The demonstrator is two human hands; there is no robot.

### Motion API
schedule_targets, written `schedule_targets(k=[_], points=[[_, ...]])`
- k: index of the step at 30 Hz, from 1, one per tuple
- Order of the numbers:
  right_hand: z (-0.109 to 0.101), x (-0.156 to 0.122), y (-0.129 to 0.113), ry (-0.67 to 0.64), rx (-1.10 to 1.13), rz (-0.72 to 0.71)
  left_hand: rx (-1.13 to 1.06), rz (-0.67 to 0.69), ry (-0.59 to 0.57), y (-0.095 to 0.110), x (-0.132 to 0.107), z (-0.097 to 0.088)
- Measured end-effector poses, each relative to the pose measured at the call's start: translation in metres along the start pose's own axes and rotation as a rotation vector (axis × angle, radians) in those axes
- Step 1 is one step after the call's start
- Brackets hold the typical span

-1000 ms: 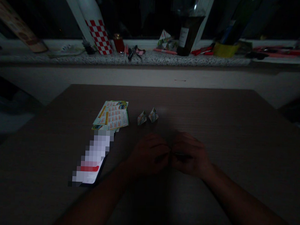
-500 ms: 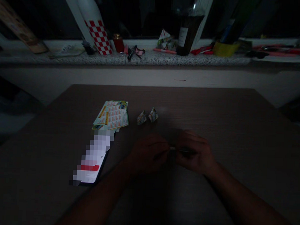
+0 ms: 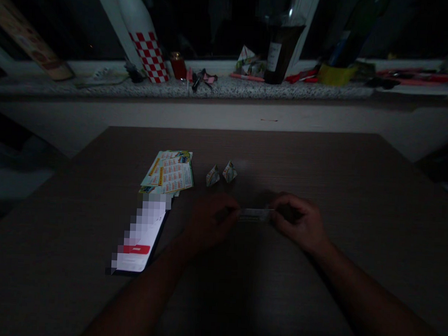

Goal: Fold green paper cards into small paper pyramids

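A narrow strip of folded paper (image 3: 254, 215) stretches between my two hands above the table. My left hand (image 3: 212, 222) pinches its left end between thumb and fingers. At the right end, my right hand (image 3: 299, 218) grips it with thumb and fingertips. Just beyond my hands stand two small folded paper pieces (image 3: 229, 172), side by side with pointed tops. To their left lies a loose stack of printed paper slips (image 3: 168, 171). Dim light hides the finer detail of the strip.
A phone with a lit screen (image 3: 141, 238) lies left of my left forearm. Behind the brown table (image 3: 302, 156), a stone windowsill (image 3: 227, 89) carries a red-checked bottle (image 3: 150, 56), a dark labelled container (image 3: 281, 54), a yellow-based object (image 3: 336, 74) and several small items.
My hands have moved apart, the left one leftward, and more of the paper strip now shows between them. The phone, slips and folded pieces have stayed in place.
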State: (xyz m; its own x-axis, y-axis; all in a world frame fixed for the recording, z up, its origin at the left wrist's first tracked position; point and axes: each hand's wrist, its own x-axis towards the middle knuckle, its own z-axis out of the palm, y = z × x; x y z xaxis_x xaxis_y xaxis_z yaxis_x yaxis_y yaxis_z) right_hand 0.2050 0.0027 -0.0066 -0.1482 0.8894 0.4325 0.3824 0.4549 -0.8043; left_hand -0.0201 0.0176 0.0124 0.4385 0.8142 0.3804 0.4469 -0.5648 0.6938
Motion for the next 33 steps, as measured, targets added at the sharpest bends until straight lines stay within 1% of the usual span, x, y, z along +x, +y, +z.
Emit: schedule_targets(k=[4, 6, 8, 11, 13, 15, 17, 19, 23, 26, 29, 31, 33], points=[[0.008, -0.003, 0.004, 0.043, 0.159, 0.194, -0.185, -0.251, 0.056, -0.002, 0.000, 0.005], [0.012, -0.002, 0.004, 0.071, 0.257, 0.281, -0.220, -0.319, 0.045, -0.002, -0.001, 0.007], [0.014, -0.001, 0.004, 0.083, 0.337, 0.360, -0.151, -0.309, 0.039, -0.001, -0.002, 0.009], [0.016, 0.002, 0.004, 0.067, 0.404, 0.434, 0.028, -0.162, 0.017, 0.003, -0.004, 0.010], [0.017, 0.004, 0.005, 0.055, 0.412, 0.452, 0.124, -0.058, -0.038, 0.005, -0.006, 0.010], [0.019, 0.005, 0.005, 0.042, 0.416, 0.458, 0.203, -0.011, -0.084, 0.005, -0.007, 0.012], [0.020, 0.005, 0.006, 0.034, 0.425, 0.464, 0.248, -0.013, -0.101, 0.003, -0.007, 0.014], [0.020, 0.006, 0.006, 0.033, 0.451, 0.465, 0.242, -0.046, -0.103, 0.000, -0.007, 0.016], [0.022, 0.005, 0.006, -0.031, 0.574, 0.430, 0.118, -0.192, -0.086, 0.001, -0.006, 0.018], [0.025, 0.004, 0.006, -0.073, 0.653, 0.426, -0.079, -0.295, -0.104, 0.005, -0.006, 0.019], [0.028, 0.003, 0.006, -0.079, 0.640, 0.419, -0.271, -0.327, -0.080, 0.007, -0.006, 0.020], [0.028, 0.003, 0.006, -0.084, 0.606, 0.404, -0.328, -0.336, -0.053, 0.005, -0.007, 0.021], [0.028, 0.002, 0.007, -0.095, 0.588, 0.386, -0.336, -0.326, -0.044, 0.002, -0.008, 0.021]])
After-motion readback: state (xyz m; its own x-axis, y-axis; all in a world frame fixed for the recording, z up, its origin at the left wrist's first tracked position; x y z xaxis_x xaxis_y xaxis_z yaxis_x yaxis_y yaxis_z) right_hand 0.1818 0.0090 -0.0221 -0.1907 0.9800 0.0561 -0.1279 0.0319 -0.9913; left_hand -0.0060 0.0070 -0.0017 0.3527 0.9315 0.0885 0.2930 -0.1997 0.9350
